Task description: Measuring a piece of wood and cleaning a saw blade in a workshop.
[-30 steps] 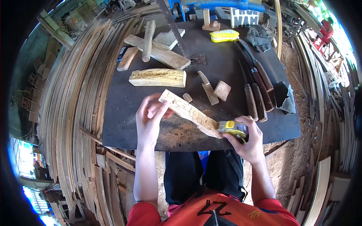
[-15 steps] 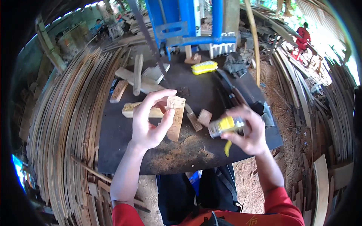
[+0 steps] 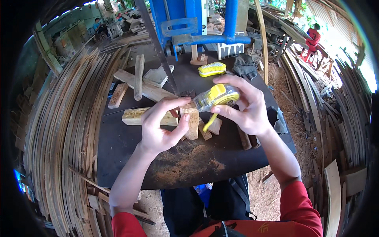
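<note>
My left hand (image 3: 160,125) pinches a small wooden block (image 3: 192,127) between thumb and fingers, held upright above the dark table. In my right hand (image 3: 249,106) is a tape measure (image 3: 217,97) with a clear case and yellow inside; its yellow strap (image 3: 210,123) dangles below. The case sits close by the block's top end; whether they touch I cannot tell. Behind the block, a wooden beam piece (image 3: 134,116) lies on the table, and a small wood cube (image 3: 215,126) shows under the tape measure.
A band saw blade (image 3: 158,49) runs down to the table (image 3: 130,158) beside a blue machine frame (image 3: 213,39). A yellow brush (image 3: 212,69), dark cloth (image 3: 244,67) and wood offcuts (image 3: 139,77) lie towards the back. Long boards (image 3: 67,130) are stacked at left. Two people sit in the distance.
My right hand has moved left and up, bringing the tape measure to the block's top. The block has shifted slightly right and tilts differently in my left hand.
</note>
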The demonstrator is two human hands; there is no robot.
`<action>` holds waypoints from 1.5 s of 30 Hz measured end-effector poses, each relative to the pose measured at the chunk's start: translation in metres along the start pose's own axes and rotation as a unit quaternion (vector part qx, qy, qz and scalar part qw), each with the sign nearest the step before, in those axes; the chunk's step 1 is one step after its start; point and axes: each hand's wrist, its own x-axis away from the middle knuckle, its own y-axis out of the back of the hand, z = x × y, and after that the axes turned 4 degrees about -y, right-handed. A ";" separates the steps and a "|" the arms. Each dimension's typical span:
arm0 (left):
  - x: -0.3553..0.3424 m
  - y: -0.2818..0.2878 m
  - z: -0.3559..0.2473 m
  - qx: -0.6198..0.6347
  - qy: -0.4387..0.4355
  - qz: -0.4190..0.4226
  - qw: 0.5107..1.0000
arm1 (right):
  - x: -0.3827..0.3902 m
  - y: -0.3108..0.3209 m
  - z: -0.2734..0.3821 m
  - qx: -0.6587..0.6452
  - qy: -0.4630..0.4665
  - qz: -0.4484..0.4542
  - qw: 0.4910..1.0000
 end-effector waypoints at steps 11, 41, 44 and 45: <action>0.008 0.021 0.014 -0.004 -0.025 0.008 1.000 | -0.015 -0.011 -0.002 0.021 -0.024 0.032 0.999; 0.019 0.043 0.043 -0.041 -0.074 0.008 0.996 | 0.013 -0.019 -0.056 0.179 -0.005 0.086 0.980; 0.027 0.044 0.044 -0.068 -0.064 0.003 0.996 | 0.013 -0.021 -0.065 0.182 0.001 0.100 0.978; 0.029 0.042 0.046 -0.051 -0.077 -0.002 0.996 | 0.015 -0.021 -0.066 0.183 -0.001 0.106 0.977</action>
